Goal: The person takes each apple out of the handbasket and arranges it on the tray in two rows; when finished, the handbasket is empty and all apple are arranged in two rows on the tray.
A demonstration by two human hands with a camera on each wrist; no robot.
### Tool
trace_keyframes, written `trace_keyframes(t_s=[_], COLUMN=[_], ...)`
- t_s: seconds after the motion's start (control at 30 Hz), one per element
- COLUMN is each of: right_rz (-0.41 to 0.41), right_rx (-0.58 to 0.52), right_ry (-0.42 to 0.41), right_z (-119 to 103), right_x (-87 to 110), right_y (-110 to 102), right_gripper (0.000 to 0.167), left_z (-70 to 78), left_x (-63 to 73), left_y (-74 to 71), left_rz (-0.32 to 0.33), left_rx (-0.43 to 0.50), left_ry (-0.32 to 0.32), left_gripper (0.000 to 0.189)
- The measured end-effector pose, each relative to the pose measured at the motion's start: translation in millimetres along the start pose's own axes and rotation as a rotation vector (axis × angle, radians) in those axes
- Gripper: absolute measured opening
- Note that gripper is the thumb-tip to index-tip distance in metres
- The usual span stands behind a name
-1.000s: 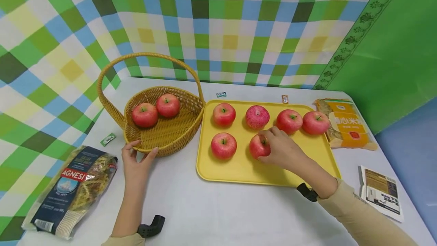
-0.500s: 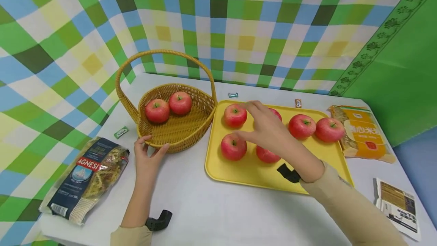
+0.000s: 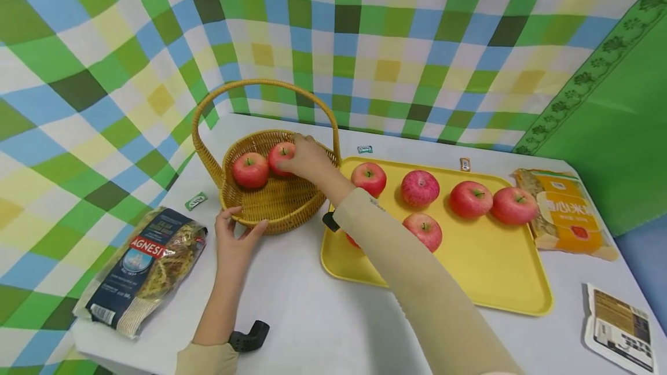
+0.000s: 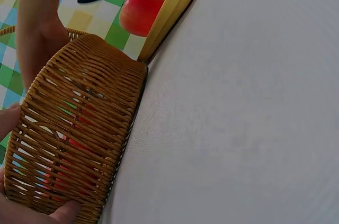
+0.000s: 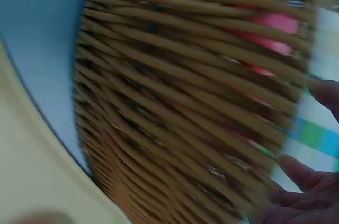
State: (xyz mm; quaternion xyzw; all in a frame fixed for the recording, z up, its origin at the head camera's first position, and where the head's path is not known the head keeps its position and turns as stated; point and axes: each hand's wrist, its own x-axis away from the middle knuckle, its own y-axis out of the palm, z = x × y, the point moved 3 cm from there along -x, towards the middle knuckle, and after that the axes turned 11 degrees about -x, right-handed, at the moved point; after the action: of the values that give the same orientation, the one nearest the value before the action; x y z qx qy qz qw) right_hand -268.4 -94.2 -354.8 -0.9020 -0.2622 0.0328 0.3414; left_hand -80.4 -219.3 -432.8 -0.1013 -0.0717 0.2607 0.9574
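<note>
A brown wicker basket [image 3: 292, 225] with a tall handle stands at the left, two red apples inside. My left hand [image 3: 234, 245] grips its front rim, and the left wrist view shows fingers [image 4: 66, 212] on the woven wall. My right hand [image 3: 310, 161] reaches over the basket's right side and holds the right apple [image 3: 279, 154], its fingers and thumb around the fruit. The left apple [image 3: 250, 170] lies close beside it. On the yellow tray [image 3: 495, 271] sit several more apples, such as a front one [image 3: 424, 231]; my right sleeve partly covers another.
A pasta bag [image 3: 143, 268] lies left of the basket. Right of the tray are an orange-labelled food bag [image 3: 565, 213] and a brown-and-white packet [image 3: 620, 328]. Small wrapped sweets lie about, one green [image 3: 195, 201] and one orange [image 3: 465, 164]. Checked cloth hangs behind.
My right hand has let go of the front middle apple on the tray, moved left, and taken hold of the right apple in the basket. My left hand stays on the rim. The view has shifted.
</note>
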Motion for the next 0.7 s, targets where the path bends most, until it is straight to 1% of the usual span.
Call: trace_keyframes(t_s=[0.1, 0.17, 0.37, 0.5, 0.6, 0.7], right_rz=[0.010, 0.020, 0.049, 0.063, 0.068, 0.064], right_rx=[-0.031, -0.039, -0.063, -0.033, 0.002, 0.023], right_ry=[0.059, 0.080, 0.099, 0.077, 0.027, -0.042], right_z=[7.4, 10.6, 19.6, 24.3, 22.1, 13.0], right_x=[-11.8, -17.5, -26.2, -27.3, -23.3, -11.6], right_y=[12.5, 19.4, 30.6, 30.0, 22.6, 8.4], right_gripper=[0.084, 0.084, 0.088, 0.088, 0.087, 0.085], left_z=[0.3, -0.2, -1.6, -2.6, -2.1, -2.1], left_x=[0.4, 0.4, 0.6, 0.7, 1.3, 1.1], left_y=[-0.7, -1.4, 0.9, 3.2, 2.6, -0.8], left_rz=[-0.008, -0.012, -0.007, -0.007, -0.016, -0.013], left_rx=[0.007, 0.007, 0.026, 0.041, 0.046, 0.035], left_ry=[0.003, 0.001, 0.019, 0.007, -0.002, -0.016], left_gripper=[0.066, 0.066, 0.066, 0.066, 0.066, 0.066])
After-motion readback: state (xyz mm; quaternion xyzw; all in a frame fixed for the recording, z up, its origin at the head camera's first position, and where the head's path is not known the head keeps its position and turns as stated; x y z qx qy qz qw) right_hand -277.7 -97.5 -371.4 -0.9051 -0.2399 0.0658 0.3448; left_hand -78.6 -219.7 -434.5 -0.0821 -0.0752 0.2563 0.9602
